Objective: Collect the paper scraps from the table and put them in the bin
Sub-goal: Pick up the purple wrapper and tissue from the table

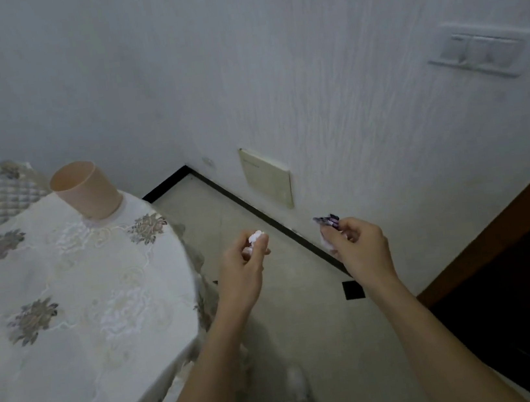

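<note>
Scraps are in hand, off the table (pixel 66 297): left grip (pixel 243 265) pinches a white wad (pixel 256 236), right grip (pixel 358 242) pinches a purple scrap (pixel 327 220). Next move, I guess: reach over to that peach bin (pixel 86 190).

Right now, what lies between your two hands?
Nothing solid: in the head view the gap between the left hand, pinching a white scrap, and the right hand, holding a purple scrap, shows only floor tile and black skirting.

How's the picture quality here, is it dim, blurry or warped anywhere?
Head view: dim light, no glare; wide-angle lens tilts the wall switch; the white scrap in the left hand and the purple scrap in the right hand look soft.
</note>
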The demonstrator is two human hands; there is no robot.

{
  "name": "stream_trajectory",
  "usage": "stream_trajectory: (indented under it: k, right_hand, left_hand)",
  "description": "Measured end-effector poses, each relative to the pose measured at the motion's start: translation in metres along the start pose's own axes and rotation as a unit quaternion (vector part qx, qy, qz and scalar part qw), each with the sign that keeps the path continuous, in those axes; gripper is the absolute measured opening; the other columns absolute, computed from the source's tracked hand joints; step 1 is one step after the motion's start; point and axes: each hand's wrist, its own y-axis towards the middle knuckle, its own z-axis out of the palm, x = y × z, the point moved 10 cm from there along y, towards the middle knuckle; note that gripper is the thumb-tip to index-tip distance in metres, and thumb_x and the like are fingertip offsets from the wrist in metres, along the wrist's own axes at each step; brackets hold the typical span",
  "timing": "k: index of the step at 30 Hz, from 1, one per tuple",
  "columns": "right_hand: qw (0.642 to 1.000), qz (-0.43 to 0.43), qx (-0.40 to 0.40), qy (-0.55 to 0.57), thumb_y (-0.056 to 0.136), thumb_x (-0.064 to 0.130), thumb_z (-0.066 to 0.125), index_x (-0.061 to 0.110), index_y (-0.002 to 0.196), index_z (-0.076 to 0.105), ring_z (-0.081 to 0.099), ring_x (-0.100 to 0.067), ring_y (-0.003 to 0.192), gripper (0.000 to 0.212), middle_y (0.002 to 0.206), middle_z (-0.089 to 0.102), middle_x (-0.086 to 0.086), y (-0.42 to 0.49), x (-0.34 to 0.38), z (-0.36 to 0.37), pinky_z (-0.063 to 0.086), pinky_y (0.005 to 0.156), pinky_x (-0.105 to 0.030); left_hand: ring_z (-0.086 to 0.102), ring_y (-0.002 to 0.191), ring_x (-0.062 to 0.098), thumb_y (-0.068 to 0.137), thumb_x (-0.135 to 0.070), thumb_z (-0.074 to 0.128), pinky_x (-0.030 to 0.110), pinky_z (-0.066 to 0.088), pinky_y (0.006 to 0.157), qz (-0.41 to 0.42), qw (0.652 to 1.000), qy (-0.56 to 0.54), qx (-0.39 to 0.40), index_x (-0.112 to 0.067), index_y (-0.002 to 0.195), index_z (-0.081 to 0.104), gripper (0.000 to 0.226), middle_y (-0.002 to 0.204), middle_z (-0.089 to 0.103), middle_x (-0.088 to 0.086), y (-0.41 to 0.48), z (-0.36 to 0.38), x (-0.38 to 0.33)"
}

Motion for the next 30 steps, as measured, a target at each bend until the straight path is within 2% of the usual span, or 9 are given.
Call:
stream_trajectory:
  k: [4,6,8,12,16,19,22,26,30]
  right_hand:
    - [1.000,0.002,0.024,-0.013,0.085,0.037,0.070,0.023,0.064,0.068,0.057,-0.012,0.056,0.025,0.060,0.066,0.007,0.049,0.001,0.019,0.047,0.060,-0.034]
    - [0.999,0.003,0.040,-0.018,0.083,0.039,0.069,0.022,0.070,0.071,0.062,-0.019,0.062,0.022,0.065,0.070,0.003,0.077,0.003,0.034,0.053,0.064,-0.040]
    - [0.998,-0.002,0.055,-0.024,0.084,0.038,0.069,0.020,0.071,0.072,0.064,-0.016,0.065,0.022,0.067,0.071,0.004,0.109,0.009,0.051,0.055,0.070,-0.042]
    - [0.996,-0.014,0.079,-0.030,0.086,0.036,0.071,0.021,0.069,0.071,0.059,-0.003,0.058,0.023,0.062,0.069,0.011,0.185,0.029,0.092,0.049,0.064,-0.031]
    - [0.994,-0.025,0.099,-0.032,0.087,0.034,0.071,0.021,0.068,0.070,0.061,-0.004,0.059,0.023,0.064,0.070,0.009,0.264,0.060,0.142,0.050,0.064,-0.030]
    - [0.993,-0.039,0.112,-0.026,0.088,0.030,0.071,0.020,0.071,0.071,0.061,-0.006,0.060,0.020,0.065,0.070,0.007,0.318,0.087,0.179,0.049,0.064,-0.030]
    - [0.991,-0.044,0.124,-0.019,0.088,0.029,0.070,0.019,0.071,0.071,0.060,-0.007,0.060,0.020,0.065,0.070,0.007,0.362,0.103,0.214,0.049,0.063,-0.030]
    - [0.987,-0.043,0.153,-0.024,0.086,0.029,0.071,0.023,0.069,0.071,0.060,-0.004,0.060,0.019,0.063,0.069,0.011,0.401,0.110,0.261,0.052,0.065,-0.035]
    - [0.981,-0.041,0.184,-0.039,0.083,0.037,0.071,0.025,0.070,0.071,0.069,-0.016,0.069,0.018,0.066,0.071,0.008,0.437,0.115,0.310,0.057,0.071,-0.047]
  left_hand:
    - [0.055,0.055,-0.003,0.099,-0.026,0.057,0.014,0.040,0.053,-0.003,1.000,-0.012,-0.024,-0.019,0.084,0.061,0.017,0.075,0.068,-0.001,0.039,0.003,0.005]
    - [0.054,0.055,-0.003,0.099,-0.025,0.057,0.011,0.040,0.053,-0.013,0.999,-0.023,-0.039,-0.025,0.082,0.061,0.017,0.076,0.068,0.001,0.063,0.001,0.011]
    - [0.052,0.055,-0.001,0.099,-0.026,0.057,0.011,0.040,0.053,-0.021,0.998,-0.030,-0.054,-0.026,0.084,0.061,0.015,0.077,0.069,0.001,0.093,-0.002,0.017]
    - [0.053,0.057,0.001,0.099,-0.028,0.056,0.013,0.042,0.055,-0.033,0.996,-0.027,-0.084,-0.021,0.087,0.064,0.016,0.079,0.069,0.000,0.167,-0.011,0.028]
    - [0.053,0.056,0.002,0.099,-0.030,0.056,0.024,0.042,0.056,-0.043,0.994,-0.022,-0.096,-0.009,0.088,0.064,0.025,0.079,0.069,0.006,0.254,-0.023,0.036]
    - [0.051,0.058,0.008,0.098,-0.032,0.056,0.024,0.042,0.056,-0.042,0.993,-0.017,-0.110,-0.015,0.087,0.064,0.023,0.079,0.070,0.005,0.316,-0.039,0.035]
    - [0.052,0.057,0.002,0.098,-0.031,0.056,0.015,0.040,0.054,-0.038,0.992,-0.008,-0.123,-0.028,0.083,0.062,0.017,0.079,0.070,0.001,0.366,-0.055,0.034]
    - [0.055,0.062,0.013,0.098,-0.032,0.056,0.034,0.047,0.060,-0.047,0.988,-0.011,-0.147,-0.028,0.085,0.063,0.015,0.079,0.070,0.000,0.413,-0.075,0.047]
    - [0.056,0.063,0.018,0.098,-0.034,0.056,0.042,0.050,0.061,-0.056,0.983,-0.008,-0.174,-0.031,0.086,0.063,0.015,0.077,0.069,-0.004,0.451,-0.098,0.064]
